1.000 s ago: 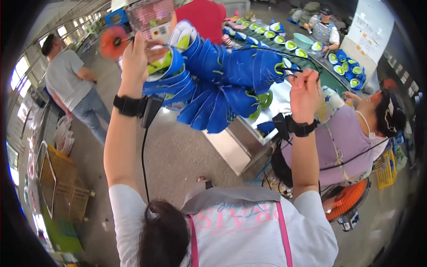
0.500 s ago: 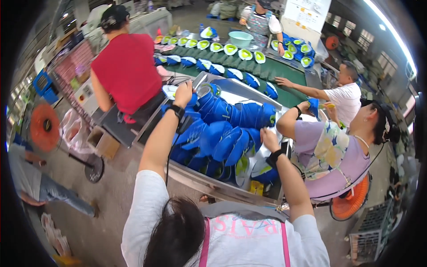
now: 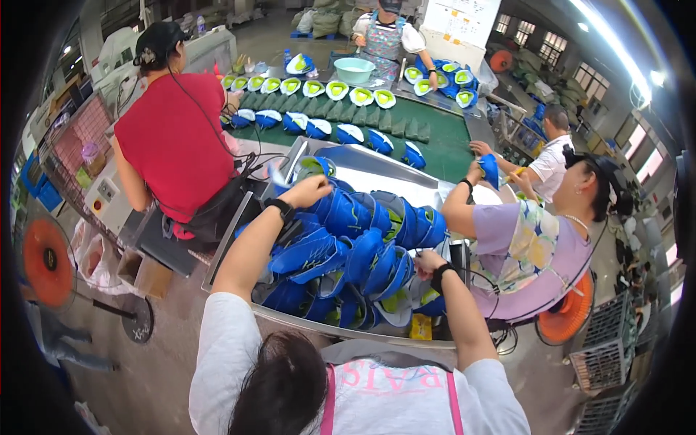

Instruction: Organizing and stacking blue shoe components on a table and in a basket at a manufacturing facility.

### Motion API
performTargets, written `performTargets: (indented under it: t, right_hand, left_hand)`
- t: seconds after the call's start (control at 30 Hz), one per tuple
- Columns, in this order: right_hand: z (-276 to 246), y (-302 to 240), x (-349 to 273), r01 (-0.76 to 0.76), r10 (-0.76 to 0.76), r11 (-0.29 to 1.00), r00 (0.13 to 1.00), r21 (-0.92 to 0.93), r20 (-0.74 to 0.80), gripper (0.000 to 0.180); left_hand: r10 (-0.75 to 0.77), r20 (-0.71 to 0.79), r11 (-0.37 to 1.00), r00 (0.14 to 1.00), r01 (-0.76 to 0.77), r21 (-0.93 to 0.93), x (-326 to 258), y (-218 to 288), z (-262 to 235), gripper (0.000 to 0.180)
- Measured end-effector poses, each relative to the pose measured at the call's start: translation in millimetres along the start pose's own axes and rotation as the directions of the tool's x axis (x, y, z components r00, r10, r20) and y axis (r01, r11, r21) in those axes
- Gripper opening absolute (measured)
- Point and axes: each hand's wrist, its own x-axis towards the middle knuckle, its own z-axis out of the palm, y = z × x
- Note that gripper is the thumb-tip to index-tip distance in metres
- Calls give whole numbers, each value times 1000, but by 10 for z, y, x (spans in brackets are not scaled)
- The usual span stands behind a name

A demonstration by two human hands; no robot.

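Note:
A pile of blue shoe uppers (image 3: 362, 254) with lime-green and grey linings fills a metal-sided tray (image 3: 348, 330) in front of me. My left hand (image 3: 307, 191) is over the pile's far left part, its fingers curled in; whatever they hold is hidden. Close to that wrist shows a pale, blue-edged piece (image 3: 277, 178). At the pile's right side my right hand (image 3: 429, 265) has its fingertips pinched together beside the uppers. Something small and dark shows at those fingertips, too small to name.
Beyond the tray, a green conveyor belt (image 3: 449, 141) carries rows of uppers. A person in red (image 3: 174, 130) stands left; a person in lilac (image 3: 522, 268) at right holds a blue upper (image 3: 488, 170). A yellow box (image 3: 420, 327) sits in the tray's near right corner.
My view has shifted, so the scene sits differently. My left hand has come lower and nearer the pile; my right hand has moved down against the uppers. The person in red has turned toward the belt.

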Motion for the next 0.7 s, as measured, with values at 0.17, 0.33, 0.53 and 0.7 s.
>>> performTargets:
  t: [0.17, 0.33, 0.53, 0.7]
  right_hand:
    - [-101, 317, -1111, 128, -123, 992, 977, 19, -172, 30]
    - [-168, 795, -1749, 105, -11, 929, 966, 354, -259, 29]
    - [-282, 1330, -2045, 211, 101, 803, 874, 557, -476, 26]
    - [-469, 1767, -3038, 692, 158, 466, 547, 551, -822, 20]
  left_hand:
    - [-105, -146, 932, 984, 47, -359, -504, -340, -153, 28]
    - [-425, -375, 808, 824, 158, -568, -953, -909, -211, 39]
    - [-312, 103, 950, 944, 308, 55, -1024, -767, 46, 76]
    - [-231, -59, 970, 971, 234, 65, -1273, 422, -317, 68]
